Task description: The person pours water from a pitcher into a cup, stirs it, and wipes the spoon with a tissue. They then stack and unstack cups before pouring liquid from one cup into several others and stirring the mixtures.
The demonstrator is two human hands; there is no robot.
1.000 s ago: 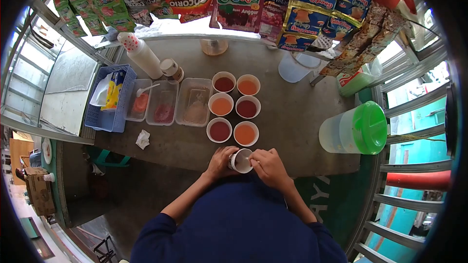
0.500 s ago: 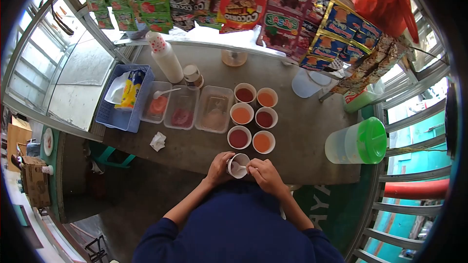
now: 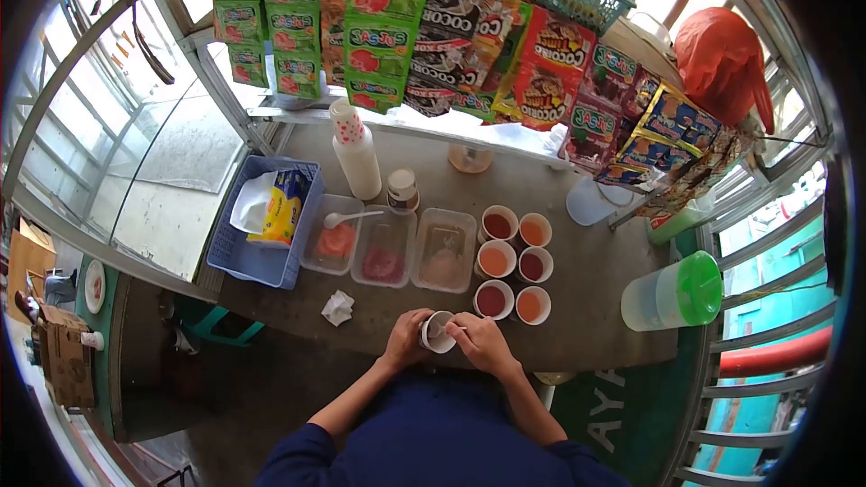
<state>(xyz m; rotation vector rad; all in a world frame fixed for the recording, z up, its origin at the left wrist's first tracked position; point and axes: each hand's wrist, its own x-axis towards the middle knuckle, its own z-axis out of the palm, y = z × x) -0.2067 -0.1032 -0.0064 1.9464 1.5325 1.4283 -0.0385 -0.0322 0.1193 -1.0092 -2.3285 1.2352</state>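
At the table's near edge my left hand (image 3: 409,339) is wrapped round the side of a white paper cup (image 3: 438,332). My right hand (image 3: 483,341) pinches a white spoon (image 3: 445,328) whose lower end is inside that cup. The cup's contents are hard to make out. Just beyond my hands stand several filled cups in two columns, among them a dark red one (image 3: 491,301) and an orange one (image 3: 532,305). To their left lie three clear tubs, holding orange-pink powder (image 3: 336,241), dark pink powder (image 3: 382,264) and pale powder (image 3: 444,266). A second spoon (image 3: 354,215) rests on the first tub.
A blue basket (image 3: 262,261) with a tissue pack stands left, near stacked cups (image 3: 356,153) and a jar (image 3: 403,190). Crumpled tissue (image 3: 338,307) lies in front of the tubs. A green-lidded pitcher (image 3: 672,292) stands right. Sachet strips (image 3: 383,32) hang above the far edge.
The view has shifted, so the table items appear lower and mostly farther right. Both hands still hold the cup and spoon, with the spoon's handle now more covered by my right hand.
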